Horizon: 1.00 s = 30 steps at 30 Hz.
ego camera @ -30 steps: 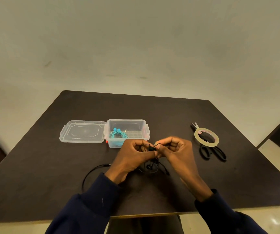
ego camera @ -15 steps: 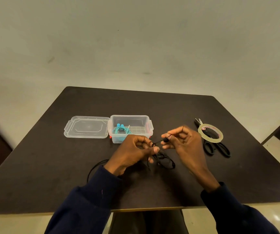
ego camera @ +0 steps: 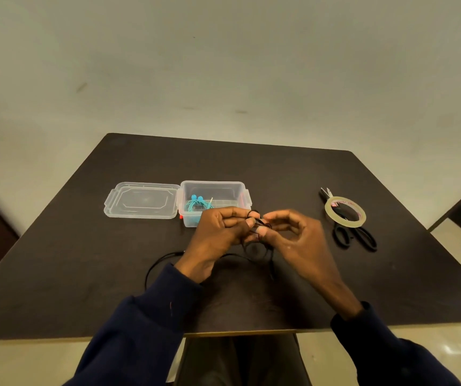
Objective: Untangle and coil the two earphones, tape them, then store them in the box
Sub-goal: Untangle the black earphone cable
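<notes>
Both hands hold a black earphone (ego camera: 257, 247) above the middle of the dark table (ego camera: 84, 263). My left hand (ego camera: 218, 235) grips a small bundle of its loops. My right hand (ego camera: 293, 235) pinches the cable close to the left fingertips. Part of the black cable hangs below the hands and trails left across the table. A coiled turquoise earphone (ego camera: 197, 204) lies inside the clear plastic box (ego camera: 241, 190), just behind my left hand. The box's lid (ego camera: 143, 200) lies open flat to its left.
A roll of clear tape (ego camera: 344, 211) rests on black scissors (ego camera: 353, 235) at the right of the table. A pale wall stands behind the table. The table's near edge runs just above my sleeves.
My right hand had pulled an earbud out to the right, and has now come back to the left hand. The loops hang closer under the fingers.
</notes>
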Motion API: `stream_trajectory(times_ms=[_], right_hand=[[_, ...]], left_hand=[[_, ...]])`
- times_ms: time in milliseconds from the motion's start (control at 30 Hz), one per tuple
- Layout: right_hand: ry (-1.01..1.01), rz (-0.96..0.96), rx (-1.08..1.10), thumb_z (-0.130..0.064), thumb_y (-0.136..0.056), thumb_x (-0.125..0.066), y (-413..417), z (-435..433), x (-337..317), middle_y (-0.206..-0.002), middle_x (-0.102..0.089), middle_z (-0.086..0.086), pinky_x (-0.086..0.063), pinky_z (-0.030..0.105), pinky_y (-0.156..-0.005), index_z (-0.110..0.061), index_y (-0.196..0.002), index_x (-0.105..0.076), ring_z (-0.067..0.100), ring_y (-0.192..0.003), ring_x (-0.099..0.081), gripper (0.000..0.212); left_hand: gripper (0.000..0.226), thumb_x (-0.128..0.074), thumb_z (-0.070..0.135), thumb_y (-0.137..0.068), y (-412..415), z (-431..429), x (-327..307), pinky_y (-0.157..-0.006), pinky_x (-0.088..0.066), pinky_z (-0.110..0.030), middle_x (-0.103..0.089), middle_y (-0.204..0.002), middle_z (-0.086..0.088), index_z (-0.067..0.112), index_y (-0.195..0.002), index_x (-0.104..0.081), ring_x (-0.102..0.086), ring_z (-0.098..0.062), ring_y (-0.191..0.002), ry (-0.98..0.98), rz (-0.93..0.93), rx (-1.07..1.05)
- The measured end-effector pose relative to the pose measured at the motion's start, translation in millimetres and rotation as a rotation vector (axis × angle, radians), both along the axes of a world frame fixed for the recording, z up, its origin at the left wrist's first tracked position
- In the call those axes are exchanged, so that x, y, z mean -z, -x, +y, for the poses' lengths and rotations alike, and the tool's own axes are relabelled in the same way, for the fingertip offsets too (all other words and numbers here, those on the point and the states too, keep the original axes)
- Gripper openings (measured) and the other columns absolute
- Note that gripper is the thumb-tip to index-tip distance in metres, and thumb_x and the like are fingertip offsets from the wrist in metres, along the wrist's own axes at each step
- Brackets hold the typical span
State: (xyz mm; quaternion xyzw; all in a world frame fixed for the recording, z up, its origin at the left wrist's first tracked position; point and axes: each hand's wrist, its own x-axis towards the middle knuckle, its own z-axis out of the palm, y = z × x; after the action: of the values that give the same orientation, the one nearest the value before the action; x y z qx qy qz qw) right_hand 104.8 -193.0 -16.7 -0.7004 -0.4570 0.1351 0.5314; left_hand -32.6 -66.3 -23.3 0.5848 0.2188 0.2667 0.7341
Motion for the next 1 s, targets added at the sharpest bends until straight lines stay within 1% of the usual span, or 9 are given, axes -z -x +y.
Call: stream_trajectory(times_ms=[100,200,400,500,633,733,800,933,1000], right_hand=[[0.018,0.037,-0.058,-0.015,-0.080,-0.084,2.8,2.6,0.6,-0.097,-0.075,-0.003,-0.062,0.032,-0.073,-0.019,-0.107,-0.069,0.015,-0.087,-0.074,0.031],[-0.027,0.031,-0.050,-0.008,-0.083,-0.080,1.6,5.0,-2.0,-0.090,-0.076,-0.002,-0.062,0.033,-0.064,-0.018,-0.105,-0.071,0.015,-0.080,-0.074,0.025],[-0.026,-0.018,0.034,-0.006,-0.084,-0.079,4.3,9.0,3.9,-0.089,-0.076,-0.004,-0.061,0.027,-0.076,-0.024,-0.102,-0.072,0.008,-0.082,-0.074,0.027],[-0.011,-0.051,0.043,-0.005,-0.085,-0.078,2.1,8.7,5.5,-0.091,-0.076,-0.009,-0.060,0.023,-0.078,-0.025,-0.099,-0.074,0.005,-0.085,-0.073,0.025],[0.015,-0.062,0.051,0.003,-0.091,-0.068,2.4,10.5,7.7,-0.091,-0.076,-0.012,-0.058,0.018,-0.077,-0.024,-0.096,-0.076,0.002,-0.085,-0.073,0.028],[0.042,-0.087,0.064,0.009,-0.092,-0.061,1.7,11.6,8.9,-0.091,-0.076,-0.012,-0.058,0.020,-0.079,-0.019,-0.096,-0.078,0.003,-0.088,-0.072,0.033],[0.055,-0.114,0.053,0.011,-0.091,-0.060,0.7,11.8,8.8,-0.092,-0.076,-0.012,-0.058,0.020,-0.080,-0.017,-0.097,-0.079,0.003,-0.090,-0.072,0.034],[0.095,-0.119,0.055,0.004,-0.088,-0.071,-0.3,11.3,6.6,-0.092,-0.076,-0.014,-0.057,0.017,-0.077,-0.021,-0.099,-0.079,0.000,-0.087,-0.071,0.028],[0.090,-0.101,0.075,0.001,-0.085,-0.076,1.1,11.2,5.0,-0.087,-0.076,-0.012,-0.058,0.017,-0.075,-0.021,-0.096,-0.079,0.002,-0.081,-0.071,0.025]], left_hand=[[0.025,-0.074,0.009,-0.085,1.3,-3.1,-2.8,-0.088,-0.061,-0.037,-0.078,-0.102,-0.011,0.005,-0.110,-0.072,-0.075,-0.025,-0.098,0.021,-0.015,-0.006],[0.026,-0.076,0.002,-0.083,2.4,-5.5,-6.6,-0.083,-0.062,-0.034,-0.078,-0.100,-0.011,0.004,-0.109,-0.072,-0.075,-0.024,-0.094,0.021,-0.020,0.001],[0.018,-0.079,0.007,-0.084,1.8,-4.9,-1.9,-0.072,-0.062,-0.026,-0.075,-0.094,-0.007,0.011,-0.100,-0.073,-0.076,-0.019,-0.082,-0.264,0.182,-0.132],[0.007,-0.072,0.011,-0.091,2.5,-2.9,0.5,-0.067,-0.064,-0.035,-0.076,-0.083,-0.009,0.008,-0.097,-0.071,-0.076,-0.025,-0.070,-0.270,0.213,-0.098],[0.008,-0.066,0.021,-0.097,0.1,-5.6,2.8,-0.060,-0.063,-0.041,-0.077,-0.080,-0.005,0.015,-0.098,-0.070,-0.074,-0.029,-0.062,-0.342,0.237,-0.092],[0.010,-0.065,0.024,-0.098,-1.6,-5.8,1.4,-0.057,-0.060,-0.034,-0.076,-0.080,-0.003,0.018,-0.098,-0.073,-0.071,-0.028,-0.058,-0.365,0.243,-0.063],[0.009,-0.066,0.021,-0.097,-1.9,-4.5,1.5,-0.056,-0.057,-0.026,-0.075,-0.080,-0.001,0.018,-0.096,-0.075,-0.070,-0.018,-0.058,-0.402,0.238,-0.068],[0.011,-0.069,0.013,-0.094,-2.7,-2.7,4.4,-0.066,-0.057,-0.021,-0.074,-0.085,0.005,0.018,-0.096,-0.079,-0.070,-0.008,-0.066,-0.451,0.243,-0.120],[0.009,-0.072,0.013,-0.092,-2.0,-3.9,3.5,-0.064,-0.055,-0.019,-0.075,-0.084,0.003,0.018,-0.097,-0.078,-0.069,-0.008,-0.065,-0.430,0.236,-0.129]])
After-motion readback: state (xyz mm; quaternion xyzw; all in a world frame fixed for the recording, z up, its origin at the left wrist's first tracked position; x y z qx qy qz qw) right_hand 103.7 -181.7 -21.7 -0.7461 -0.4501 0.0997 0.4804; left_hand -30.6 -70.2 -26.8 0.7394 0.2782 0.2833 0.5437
